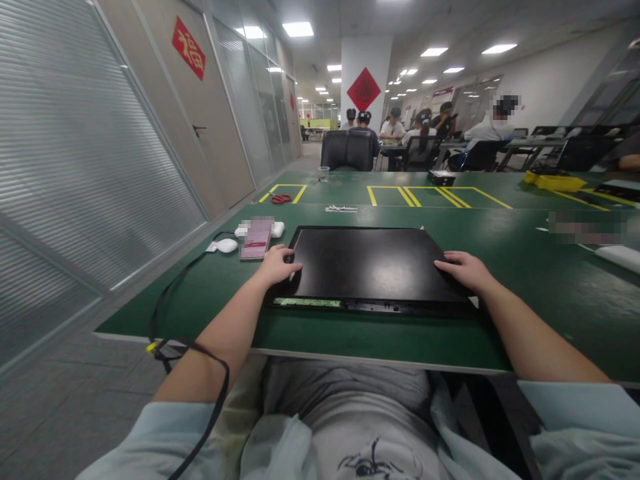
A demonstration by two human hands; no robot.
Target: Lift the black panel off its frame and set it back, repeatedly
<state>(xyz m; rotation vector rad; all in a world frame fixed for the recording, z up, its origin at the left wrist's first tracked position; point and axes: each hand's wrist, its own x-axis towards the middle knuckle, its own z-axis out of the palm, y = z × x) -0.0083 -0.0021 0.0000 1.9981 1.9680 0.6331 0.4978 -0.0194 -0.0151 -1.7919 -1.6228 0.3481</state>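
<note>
A flat black LCD screen panel (373, 263) lies face up on the green table in front of me. Along its near edge run a dark frame strip and a narrow green circuit board (307, 303). My left hand (279, 265) grips the panel's left side, thumb on top of the glass. On the opposite side my right hand (463, 270) holds the right edge, its thumb also over the top. The fingertips under both edges are partly hidden.
A phone (255, 240), a white cable piece (227, 246) and black cord sit at the left. Beyond the panel are red-handled scissors (281, 199), small metal pieces (341, 209), a clear cup (323, 175), a black box (441, 178) and a yellow object (554, 181). Several people sit farther back.
</note>
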